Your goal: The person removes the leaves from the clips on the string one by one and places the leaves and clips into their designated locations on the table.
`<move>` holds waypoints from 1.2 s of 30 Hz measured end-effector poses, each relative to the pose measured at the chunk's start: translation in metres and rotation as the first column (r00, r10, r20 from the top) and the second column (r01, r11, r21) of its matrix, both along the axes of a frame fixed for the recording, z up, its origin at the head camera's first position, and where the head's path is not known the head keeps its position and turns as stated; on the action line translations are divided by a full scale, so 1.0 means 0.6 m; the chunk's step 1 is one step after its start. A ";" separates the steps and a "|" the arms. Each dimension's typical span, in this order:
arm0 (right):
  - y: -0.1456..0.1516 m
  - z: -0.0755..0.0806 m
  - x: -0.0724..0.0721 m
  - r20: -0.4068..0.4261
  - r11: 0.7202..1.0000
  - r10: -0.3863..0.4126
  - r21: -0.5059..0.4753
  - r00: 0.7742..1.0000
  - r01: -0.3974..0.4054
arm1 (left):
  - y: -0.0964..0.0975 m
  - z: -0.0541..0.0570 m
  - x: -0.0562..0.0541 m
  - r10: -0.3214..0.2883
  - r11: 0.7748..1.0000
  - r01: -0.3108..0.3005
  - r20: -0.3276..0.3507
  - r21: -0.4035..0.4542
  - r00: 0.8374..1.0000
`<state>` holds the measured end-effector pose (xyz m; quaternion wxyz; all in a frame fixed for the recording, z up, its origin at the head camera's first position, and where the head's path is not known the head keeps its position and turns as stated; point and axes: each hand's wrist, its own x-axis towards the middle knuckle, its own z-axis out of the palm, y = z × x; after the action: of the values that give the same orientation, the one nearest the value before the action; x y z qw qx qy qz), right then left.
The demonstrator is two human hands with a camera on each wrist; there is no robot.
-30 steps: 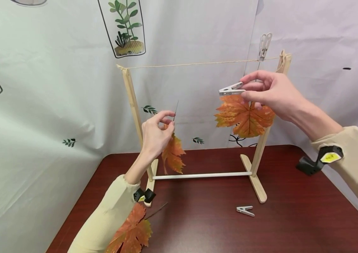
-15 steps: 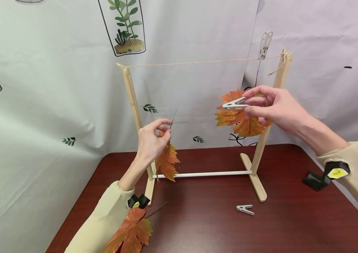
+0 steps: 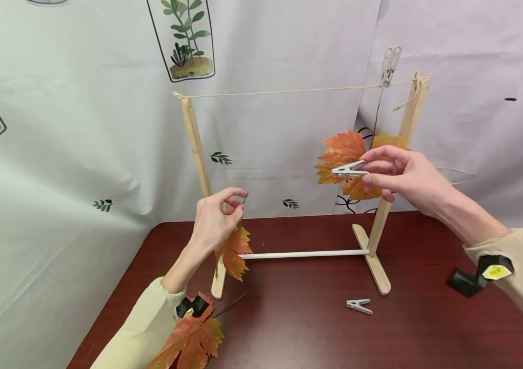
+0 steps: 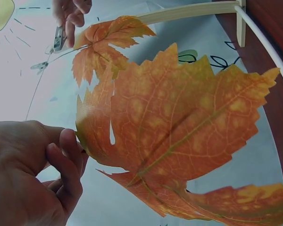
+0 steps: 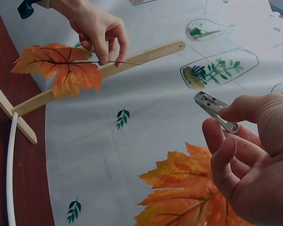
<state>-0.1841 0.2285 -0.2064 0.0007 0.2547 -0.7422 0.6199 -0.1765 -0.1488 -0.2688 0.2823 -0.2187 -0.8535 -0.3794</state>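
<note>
With the fingers of my left hand I am pinching the thin stem of one orange leaf, and its blade hangs just below these fingers, before the lower part of the left post. The fingers of my right hand grip a white clip by its handle end, between thumb and fingertips; its nose points toward my left hand, and the two hands are well apart.

Directly behind the right fingers is the hanging leaf; if they touch it, I cannot tell. Above these same fingers, the upper clip holds the stem of that leaf on the string, which runs higher than both my hands. Between my hands, and lower than them, goes the white bar.

On the bench, below and toward me from the right fingers, lies the loose clip. Below the left fingers, partly hidden by my left sleeve, another leaf rests on the bench.
</note>
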 end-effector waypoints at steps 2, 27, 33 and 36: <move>0.002 -0.007 0.002 0.007 1.000 0.007 -0.017 1.000 -0.007 | -0.004 -0.002 0.004 0.002 1.000 -0.002 -0.006 -0.017 1.000; 0.032 -0.092 0.029 0.031 1.000 -0.021 -0.015 0.999 0.022 | -0.047 -0.045 0.041 0.018 0.972 -0.014 0.015 -0.236 1.000; 0.038 -0.103 0.036 0.024 0.998 -0.051 0.021 0.998 0.051 | -0.055 -0.055 0.046 0.034 0.961 -0.028 0.018 -0.275 0.999; 0.040 -0.111 0.039 0.033 0.999 -0.043 0.002 0.999 0.043 | -0.058 -0.060 0.049 0.038 0.958 -0.030 0.022 -0.285 0.999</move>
<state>-0.1610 0.2527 -0.2730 0.0015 0.2284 -0.7478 0.6234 -0.1471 -0.1834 -0.3048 0.2425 -0.2371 -0.9067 -0.2506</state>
